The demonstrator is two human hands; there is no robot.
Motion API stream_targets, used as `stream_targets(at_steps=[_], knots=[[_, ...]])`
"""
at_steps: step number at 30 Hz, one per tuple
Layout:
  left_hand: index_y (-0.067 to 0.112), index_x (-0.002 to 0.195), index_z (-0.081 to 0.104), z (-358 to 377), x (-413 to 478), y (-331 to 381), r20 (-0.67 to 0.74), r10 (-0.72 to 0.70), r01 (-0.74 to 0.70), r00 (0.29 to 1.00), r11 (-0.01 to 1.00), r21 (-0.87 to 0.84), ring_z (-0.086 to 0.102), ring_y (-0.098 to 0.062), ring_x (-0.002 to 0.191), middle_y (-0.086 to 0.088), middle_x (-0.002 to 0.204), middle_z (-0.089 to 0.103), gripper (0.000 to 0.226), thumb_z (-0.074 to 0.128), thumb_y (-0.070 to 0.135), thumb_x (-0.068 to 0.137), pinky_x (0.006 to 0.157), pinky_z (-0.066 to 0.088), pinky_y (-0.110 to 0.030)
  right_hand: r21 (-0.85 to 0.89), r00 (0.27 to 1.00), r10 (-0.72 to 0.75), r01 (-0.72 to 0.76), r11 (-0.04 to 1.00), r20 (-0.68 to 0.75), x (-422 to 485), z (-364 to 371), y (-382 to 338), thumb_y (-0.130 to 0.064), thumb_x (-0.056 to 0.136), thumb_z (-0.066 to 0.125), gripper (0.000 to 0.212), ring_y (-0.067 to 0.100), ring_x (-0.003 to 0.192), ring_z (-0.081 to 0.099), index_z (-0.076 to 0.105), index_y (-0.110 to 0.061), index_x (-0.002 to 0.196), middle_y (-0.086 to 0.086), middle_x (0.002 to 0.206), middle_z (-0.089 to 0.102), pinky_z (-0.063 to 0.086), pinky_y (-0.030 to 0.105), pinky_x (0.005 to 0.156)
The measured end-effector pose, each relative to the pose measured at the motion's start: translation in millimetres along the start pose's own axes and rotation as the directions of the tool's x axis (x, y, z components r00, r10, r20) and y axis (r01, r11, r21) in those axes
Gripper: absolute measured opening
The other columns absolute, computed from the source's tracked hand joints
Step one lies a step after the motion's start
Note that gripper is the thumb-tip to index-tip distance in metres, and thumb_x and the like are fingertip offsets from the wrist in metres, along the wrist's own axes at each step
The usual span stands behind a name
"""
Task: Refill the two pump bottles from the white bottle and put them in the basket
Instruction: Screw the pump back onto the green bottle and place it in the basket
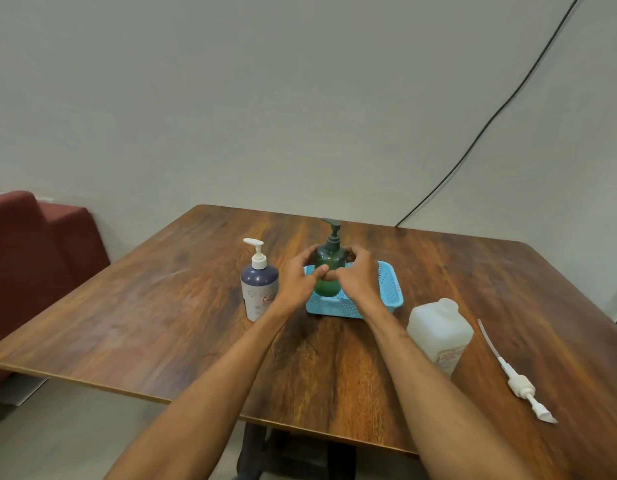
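A green pump bottle (329,258) stands upright inside the light blue basket (386,285) in the middle of the table. My left hand (300,277) and my right hand (357,275) wrap around its body from both sides, thumbs meeting in front. To the left of the basket stands a pump bottle (259,289) with a dark blue top, pale lower body and white pump. The white bottle (440,332) stands to the right, nearer to me, with its cap off.
A loose white pump head with a long tube (518,379) lies on the wooden table (161,323) at the right. A dark red seat (33,265) is off the table's left edge. A black cable (490,123) runs down the wall.
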State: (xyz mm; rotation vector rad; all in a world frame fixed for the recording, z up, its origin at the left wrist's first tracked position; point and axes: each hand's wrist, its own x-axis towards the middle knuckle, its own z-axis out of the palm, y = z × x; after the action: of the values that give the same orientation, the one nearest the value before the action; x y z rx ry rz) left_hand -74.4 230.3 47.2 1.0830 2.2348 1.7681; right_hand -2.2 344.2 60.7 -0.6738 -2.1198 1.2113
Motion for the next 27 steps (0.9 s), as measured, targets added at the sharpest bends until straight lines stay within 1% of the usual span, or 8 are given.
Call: stream_targets(at_steps=[5,9,13,18,21,23,25,27], knots=[[0.013,0.144,0.051,5,0,-21,-0.001,-0.053,0.053,0.999,0.992,0.118,0.053,-0.018,0.131,-0.003,0.139,0.061,0.052,0.066,0.017,0.094,0.113,0.042,-0.047,-0.059,0.996,0.045,-0.040,0.997,0.076,2,8,13,-0.009,0.070,0.086,0.046,0.011,0.087,0.060,0.065,-0.011,0.110,-0.001,0.098,0.066,0.041,0.018,0.067],[0.018,0.146,0.049,7,-4,-23,-0.005,-0.092,0.090,0.996,0.966,0.242,0.049,-0.021,0.131,-0.003,0.137,0.060,0.051,0.062,0.024,0.097,0.114,0.036,-0.049,-0.090,0.996,0.055,-0.048,0.995,0.074,0,13,22,-0.013,0.075,0.084,0.048,0.013,0.096,0.059,0.062,-0.013,0.117,-0.004,0.103,0.063,0.039,0.019,0.071],[0.016,0.148,0.044,7,-8,-22,0.026,-0.121,0.111,0.992,0.965,0.240,0.046,-0.021,0.134,-0.005,0.140,0.057,0.052,0.058,0.023,0.099,0.116,0.035,-0.046,-0.109,0.996,0.051,-0.042,0.993,0.077,0,16,24,-0.015,0.077,0.083,0.053,0.013,0.099,0.056,0.059,-0.014,0.124,-0.001,0.111,0.061,0.038,0.021,0.075],[0.034,0.146,0.040,13,7,-66,0.030,-0.138,0.126,0.990,0.960,0.249,0.048,-0.019,0.133,0.004,0.138,0.058,0.068,0.049,0.056,0.083,0.113,0.039,-0.052,-0.131,0.997,0.057,-0.048,0.990,0.060,-1,20,25,-0.015,0.076,0.084,0.058,0.016,0.105,0.055,0.058,-0.014,0.128,0.003,0.117,0.062,0.041,0.025,0.081],[0.027,0.147,0.042,9,-5,-33,0.039,-0.136,0.122,0.990,0.960,0.251,0.046,-0.020,0.133,-0.001,0.139,0.057,0.056,0.056,0.036,0.094,0.115,0.035,-0.047,-0.137,0.996,0.060,-0.050,0.989,0.067,-2,19,22,-0.014,0.076,0.083,0.058,0.015,0.105,0.053,0.058,-0.013,0.128,0.003,0.116,0.062,0.041,0.026,0.083],[0.023,0.145,0.044,7,-8,-23,0.027,-0.111,0.102,0.994,0.969,0.225,0.052,-0.021,0.129,-0.003,0.137,0.059,0.052,0.059,0.019,0.096,0.111,0.042,-0.044,-0.135,0.994,0.071,-0.060,0.989,0.078,-3,18,20,-0.012,0.075,0.083,0.056,0.018,0.106,0.055,0.058,-0.014,0.125,0.002,0.114,0.062,0.044,0.029,0.085],[0.022,0.144,0.044,6,-10,-21,0.022,-0.091,0.085,0.996,0.977,0.197,0.056,-0.021,0.127,-0.003,0.139,0.059,0.052,0.059,0.017,0.094,0.107,0.048,-0.048,-0.118,0.993,0.077,-0.067,0.991,0.088,-6,17,19,-0.012,0.073,0.084,0.055,0.021,0.108,0.058,0.058,-0.016,0.122,0.002,0.114,0.063,0.048,0.033,0.087],[0.018,0.148,0.041,5,-14,-17,-0.001,-0.075,0.074,0.997,0.981,0.181,0.053,-0.021,0.132,-0.003,0.144,0.055,0.056,0.058,0.016,0.095,0.110,0.046,-0.047,-0.094,0.993,0.075,-0.066,0.993,0.090,-12,14,16,-0.013,0.074,0.084,0.059,0.021,0.111,0.058,0.056,-0.017,0.126,0.002,0.119,0.062,0.047,0.031,0.087]])
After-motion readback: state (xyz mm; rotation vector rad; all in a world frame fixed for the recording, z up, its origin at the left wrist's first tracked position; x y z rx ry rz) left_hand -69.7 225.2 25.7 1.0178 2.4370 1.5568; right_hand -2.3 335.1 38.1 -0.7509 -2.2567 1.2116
